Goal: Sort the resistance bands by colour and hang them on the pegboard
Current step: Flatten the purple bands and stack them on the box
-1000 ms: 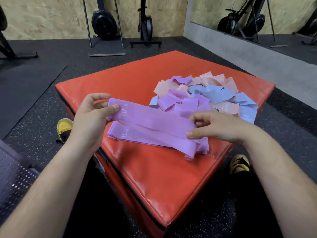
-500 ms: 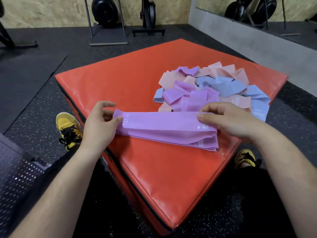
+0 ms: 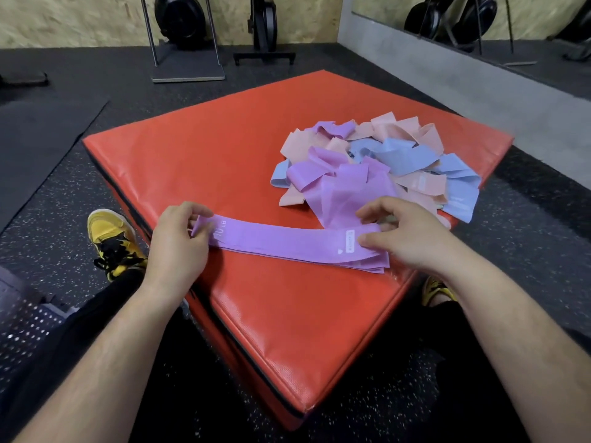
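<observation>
A flat stack of purple resistance bands (image 3: pixel 287 243) marked "10 LB" lies across the near part of the red padded box (image 3: pixel 204 161). My left hand (image 3: pixel 179 247) pinches the stack's left end. My right hand (image 3: pixel 406 238) pinches its right end, thumb on the white label. Behind my right hand sits a loose heap of mixed bands (image 3: pixel 377 161) in purple, pink and blue. One purple band from the heap runs down toward my right hand.
A perforated dark panel (image 3: pixel 22 327) shows at the lower left edge. My yellow shoes (image 3: pixel 112 241) stand on the speckled rubber floor beside the box. Gym machines (image 3: pixel 182 36) and a mirror line the far wall.
Both hands lowered the top purple band onto the one beneath, squaring them into one flat stack. The camera tilted down and closer.
</observation>
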The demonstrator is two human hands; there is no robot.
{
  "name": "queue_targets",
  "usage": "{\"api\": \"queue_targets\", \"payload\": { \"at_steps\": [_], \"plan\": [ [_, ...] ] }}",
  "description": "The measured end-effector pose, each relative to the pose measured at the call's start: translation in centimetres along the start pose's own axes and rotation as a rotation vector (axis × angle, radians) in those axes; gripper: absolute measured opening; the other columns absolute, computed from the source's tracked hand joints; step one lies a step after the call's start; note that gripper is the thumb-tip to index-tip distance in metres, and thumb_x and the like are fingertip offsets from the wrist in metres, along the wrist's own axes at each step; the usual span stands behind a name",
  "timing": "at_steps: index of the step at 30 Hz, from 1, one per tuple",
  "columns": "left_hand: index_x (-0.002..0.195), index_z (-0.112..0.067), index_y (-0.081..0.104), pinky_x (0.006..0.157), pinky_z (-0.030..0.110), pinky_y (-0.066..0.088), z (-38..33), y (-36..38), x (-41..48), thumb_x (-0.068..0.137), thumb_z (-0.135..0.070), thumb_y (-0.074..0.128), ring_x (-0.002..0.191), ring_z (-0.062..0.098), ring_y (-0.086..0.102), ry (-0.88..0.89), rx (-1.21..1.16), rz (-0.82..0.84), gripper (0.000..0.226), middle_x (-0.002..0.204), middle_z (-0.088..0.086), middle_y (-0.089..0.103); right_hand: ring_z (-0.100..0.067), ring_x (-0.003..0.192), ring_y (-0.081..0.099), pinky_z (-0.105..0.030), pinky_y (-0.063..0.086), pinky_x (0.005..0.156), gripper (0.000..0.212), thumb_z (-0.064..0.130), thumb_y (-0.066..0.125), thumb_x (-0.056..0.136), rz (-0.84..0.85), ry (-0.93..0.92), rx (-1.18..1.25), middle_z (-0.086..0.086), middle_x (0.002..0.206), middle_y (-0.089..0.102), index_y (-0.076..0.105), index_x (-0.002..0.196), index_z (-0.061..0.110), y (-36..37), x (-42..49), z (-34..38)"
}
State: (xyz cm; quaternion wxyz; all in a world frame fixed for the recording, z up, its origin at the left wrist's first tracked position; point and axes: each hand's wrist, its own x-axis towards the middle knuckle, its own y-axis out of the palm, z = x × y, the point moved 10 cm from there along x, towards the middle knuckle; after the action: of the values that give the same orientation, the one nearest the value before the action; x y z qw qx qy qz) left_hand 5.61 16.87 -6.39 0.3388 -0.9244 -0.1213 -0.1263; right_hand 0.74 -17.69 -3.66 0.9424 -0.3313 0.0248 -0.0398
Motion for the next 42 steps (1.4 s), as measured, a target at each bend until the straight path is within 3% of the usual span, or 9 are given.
{"api": "queue_targets", "payload": {
  "at_steps": [4,8,15,17,20,24,29,32,42],
  "plan": [
    [0.097,-0.015,0.067,0.083,0.017,0.031,-1.3,0.0,-0.5,0.089,-0.008,0.065,0.098,0.023,0.053,0.055,0.103,0.002,0.011,0.106,0.005,0.050,-0.004,0.073,0.057,-0.001,0.041,0.062,0.030,0.008,0.076,0.080,-0.020,-0.025,-0.058,0.008,0.101,0.064,0.068,0.105,0.022,0.0,-0.5,-0.4],
    [0.100,-0.016,0.068,0.095,0.040,0.031,-4.9,-0.5,-2.5,0.082,-0.006,0.065,0.118,0.035,0.042,0.200,0.325,-0.153,0.021,0.127,0.009,0.047,-0.005,0.076,0.059,-0.001,0.039,0.064,0.010,0.020,0.068,0.090,-0.118,-0.079,-0.148,0.007,0.098,0.062,0.068,0.100,0.023,-1.3,-1.0,-0.3],
    [0.105,-0.023,0.063,0.082,0.035,0.042,-12.9,10.4,-7.0,0.088,-0.032,0.053,0.099,0.019,0.052,0.528,0.147,0.257,0.022,0.110,-0.008,0.056,-0.010,0.067,0.062,-0.019,0.050,0.065,0.020,0.012,0.061,0.087,0.027,0.122,-0.143,0.007,0.083,0.067,0.063,0.104,0.023,-0.8,-1.5,-4.3],
    [0.104,-0.029,0.062,0.079,0.033,0.036,-12.2,11.6,-7.2,0.089,-0.041,0.053,0.101,0.015,0.050,0.496,0.210,0.264,0.021,0.108,-0.015,0.054,-0.011,0.066,0.063,-0.031,0.055,0.068,0.027,0.010,0.068,0.080,0.076,0.138,-0.055,0.005,0.085,0.069,0.065,0.102,0.026,0.0,-1.8,-4.5],
    [0.103,-0.033,0.060,0.081,0.031,0.032,-11.7,11.6,-7.2,0.089,-0.044,0.052,0.103,0.011,0.047,0.478,0.229,0.248,0.019,0.108,-0.019,0.053,0.003,0.056,0.057,-0.021,0.048,0.059,0.028,0.008,0.073,0.076,0.050,0.079,-0.005,0.006,0.080,0.068,0.069,0.098,0.025,-0.1,-1.8,-3.6],
    [0.106,-0.038,0.059,0.081,0.031,0.031,-11.8,11.7,-7.4,0.090,-0.045,0.048,0.106,0.009,0.046,0.478,0.267,0.260,0.021,0.109,-0.021,0.051,-0.016,0.048,0.053,-0.023,0.041,0.049,0.024,0.001,0.057,0.086,0.065,0.084,0.045,0.010,0.052,0.057,0.072,0.093,0.019,-0.4,-1.6,-2.9],
    [0.107,-0.039,0.059,0.083,0.030,0.028,-11.6,11.8,-7.5,0.092,-0.044,0.049,0.106,0.007,0.045,0.478,0.291,0.249,0.018,0.109,-0.022,0.049,0.005,0.049,0.054,-0.010,0.039,0.048,0.045,-0.002,0.041,0.089,0.092,0.060,0.003,0.007,0.104,0.070,0.073,0.101,0.027,0.1,-1.3,-2.1],
    [0.107,-0.039,0.059,0.083,0.030,0.028,-11.5,11.8,-7.5,0.092,-0.046,0.046,0.107,0.008,0.045,0.476,0.299,0.248,0.021,0.110,-0.022,0.049,0.002,0.079,0.060,-0.004,0.043,0.064,0.040,0.010,0.047,0.091,0.108,0.069,-0.047,0.013,0.111,0.069,0.071,0.111,0.034,1.1,-1.1,-1.6],
    [0.109,-0.039,0.058,0.086,0.031,0.029,-11.5,11.8,-7.5,0.093,-0.047,0.046,0.109,0.008,0.045,0.464,0.292,0.261,0.022,0.111,-0.022,0.047,0.002,0.090,0.064,-0.006,0.045,0.079,0.034,0.004,0.053,0.091,-0.032,0.115,0.222,0.013,0.100,0.071,0.074,0.110,0.022,-1.1,-0.2,-1.7]
  ]
}}
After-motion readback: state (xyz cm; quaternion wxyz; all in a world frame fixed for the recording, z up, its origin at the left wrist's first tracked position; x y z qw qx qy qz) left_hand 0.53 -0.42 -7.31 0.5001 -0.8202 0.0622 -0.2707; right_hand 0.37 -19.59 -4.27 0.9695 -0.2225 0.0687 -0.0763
